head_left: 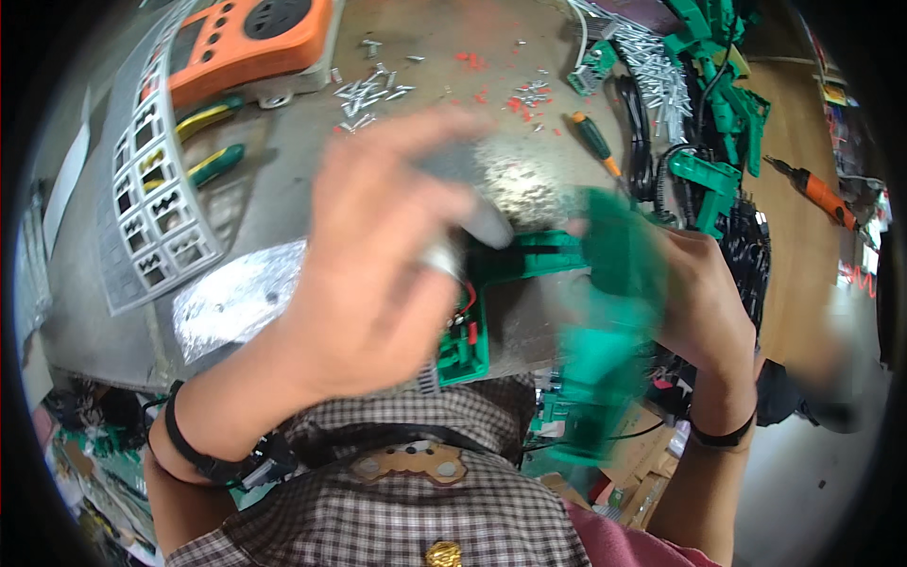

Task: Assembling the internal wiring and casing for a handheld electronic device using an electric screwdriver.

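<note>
My left hand (378, 255), partly blurred, hovers over or touches an open green plastic housing (482, 350); its fingers are apart, and one wears a grey finger cover. Red wires and small red parts show inside the housing, and a green arm of it with a black strip reaches right. Beside it, my right hand (699, 293) grips a green plastic shell (609, 312), which is strongly smeared by motion. The right fingertips are mostly hidden behind this shell. Whether the shell touches the housing, I cannot tell.
Loose screws (368, 94) and red bits lie on the grey table. An orange device (250, 42), pliers (217, 165) and a white compartment strip (156, 203) are at left. At right are a screwdriver (595, 142), black cables (638, 142), green housings (709, 184) and an orange power tool (822, 198).
</note>
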Tool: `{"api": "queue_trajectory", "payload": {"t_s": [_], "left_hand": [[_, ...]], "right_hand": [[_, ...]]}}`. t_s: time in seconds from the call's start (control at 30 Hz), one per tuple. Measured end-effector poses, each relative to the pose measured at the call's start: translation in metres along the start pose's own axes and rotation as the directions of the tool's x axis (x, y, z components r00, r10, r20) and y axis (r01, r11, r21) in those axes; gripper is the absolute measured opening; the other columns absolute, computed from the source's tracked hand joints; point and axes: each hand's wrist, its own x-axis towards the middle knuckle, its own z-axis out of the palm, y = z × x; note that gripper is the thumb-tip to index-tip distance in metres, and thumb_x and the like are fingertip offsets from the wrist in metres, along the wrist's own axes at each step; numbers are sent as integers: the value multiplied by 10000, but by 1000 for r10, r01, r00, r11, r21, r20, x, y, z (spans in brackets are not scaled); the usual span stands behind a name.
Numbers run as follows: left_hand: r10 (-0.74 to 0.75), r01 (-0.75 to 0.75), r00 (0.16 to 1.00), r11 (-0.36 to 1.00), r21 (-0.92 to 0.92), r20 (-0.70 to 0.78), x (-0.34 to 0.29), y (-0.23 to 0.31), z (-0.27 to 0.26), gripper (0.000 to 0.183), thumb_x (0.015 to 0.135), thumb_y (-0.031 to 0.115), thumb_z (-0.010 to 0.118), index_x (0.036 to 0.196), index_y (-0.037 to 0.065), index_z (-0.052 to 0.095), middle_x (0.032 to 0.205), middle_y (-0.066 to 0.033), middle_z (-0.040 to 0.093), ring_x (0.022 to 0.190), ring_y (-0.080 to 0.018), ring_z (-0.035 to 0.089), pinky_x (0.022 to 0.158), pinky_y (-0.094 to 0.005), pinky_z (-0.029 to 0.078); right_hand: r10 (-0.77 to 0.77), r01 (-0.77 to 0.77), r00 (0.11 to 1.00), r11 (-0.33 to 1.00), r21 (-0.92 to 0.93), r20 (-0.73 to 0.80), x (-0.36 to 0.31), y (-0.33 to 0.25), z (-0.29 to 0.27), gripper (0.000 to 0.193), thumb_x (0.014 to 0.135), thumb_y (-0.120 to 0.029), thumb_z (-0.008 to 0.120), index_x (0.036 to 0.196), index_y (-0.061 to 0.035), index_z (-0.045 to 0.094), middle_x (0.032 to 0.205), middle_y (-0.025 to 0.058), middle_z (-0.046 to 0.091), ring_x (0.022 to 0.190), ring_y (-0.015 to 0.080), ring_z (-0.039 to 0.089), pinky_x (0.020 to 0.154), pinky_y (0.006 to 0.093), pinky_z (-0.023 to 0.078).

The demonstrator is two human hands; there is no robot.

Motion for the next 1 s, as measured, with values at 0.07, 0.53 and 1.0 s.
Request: {"api": "queue_trajectory", "payload": {"t_s": [0.07, 0.53, 1.0], "left_hand": [[-211, 147, 965, 925, -350, -153, -11, -16, -6, 330, 876, 55, 448, 1180, -34, 541, 1432, -228, 469, 1196, -247, 514, 1061, -391, 379], [91, -101, 902, 995, 2, 421, -46, 4, -34, 666, 776, 459, 729, 1398, 245, 623, 1567, -203, 404, 1334, -433, 462, 1061, -532, 376], [233, -212, 972, 930, 301, -35, 21, 83, 9, 766, 883, 480, 679, 1478, 61, 443, 1574, -220, 348, 1439, -414, 344, 1178, -564, 219]], "right_hand": [[-95, 127, 986, 960, -251, 135, 18, -15, 8, 530, 805, -133, 741, 1311, -78, 593, 887, 91, 656, 778, 282, 672, 655, 407, 540], [83, -68, 995, 970, 234, -55, 23, 31, 78, 264, 991, -226, 547, 913, -32, 708, 736, 199, 661, 662, 411, 651, 637, 476, 524], [-140, 421, 686, 877, 232, -714, 29, -4, 106, 380, 962, -280, 547, 1217, -13, 637, 1206, 244, 654, 1074, 439, 640, 937, 529, 509]]}}
